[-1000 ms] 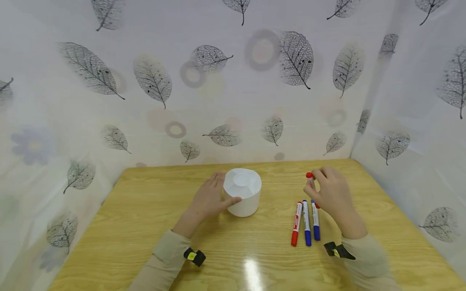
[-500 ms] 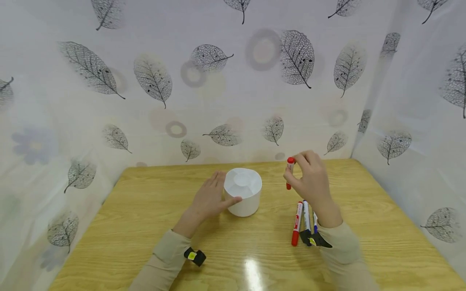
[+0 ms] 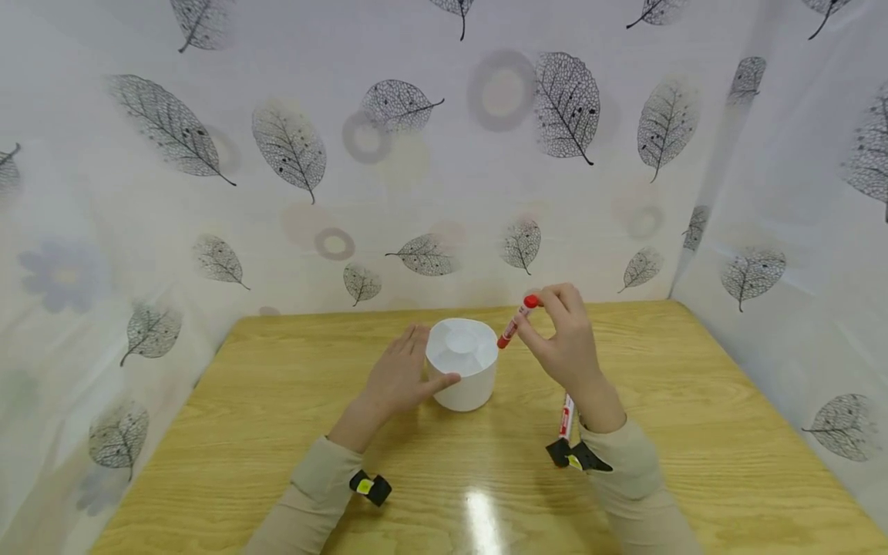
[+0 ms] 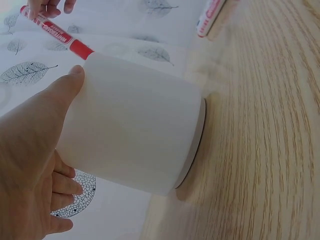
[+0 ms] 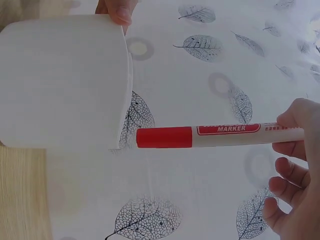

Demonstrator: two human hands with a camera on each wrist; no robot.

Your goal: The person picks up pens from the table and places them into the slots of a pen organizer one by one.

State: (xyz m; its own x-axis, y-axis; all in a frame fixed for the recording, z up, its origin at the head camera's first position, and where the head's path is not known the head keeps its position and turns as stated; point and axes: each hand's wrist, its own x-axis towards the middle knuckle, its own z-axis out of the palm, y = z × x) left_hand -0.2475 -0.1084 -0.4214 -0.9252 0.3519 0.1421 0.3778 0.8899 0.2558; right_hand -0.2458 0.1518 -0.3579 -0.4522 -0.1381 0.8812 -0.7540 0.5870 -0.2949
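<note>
A round white desk organizer [image 3: 472,391], divided into compartments inside, stands upright on the wooden table. My left hand [image 3: 395,378] rests against its left side with fingers extended and the thumb near the rim. In the left wrist view that thumb lies along the white wall [image 4: 135,120]. My right hand [image 3: 565,339] pinches a red whiteboard marker [image 3: 515,324] near its upper end between thumb and fingers. The marker slants, its red cap [image 5: 165,137] down beside the organizer's right rim. The right wrist view shows the remaining right fingers loosely bent below the marker.
Another red marker [image 3: 566,416] lies on the table [image 3: 708,432], partly covered by the right wrist's black strap [image 3: 579,456]. A leaf-patterned white sheet [image 3: 444,193] hangs behind the table and along both sides.
My right hand has carried the red marker left to the organizer and tilted it. Its forearm now hides the two blue markers. My left hand stays in place.
</note>
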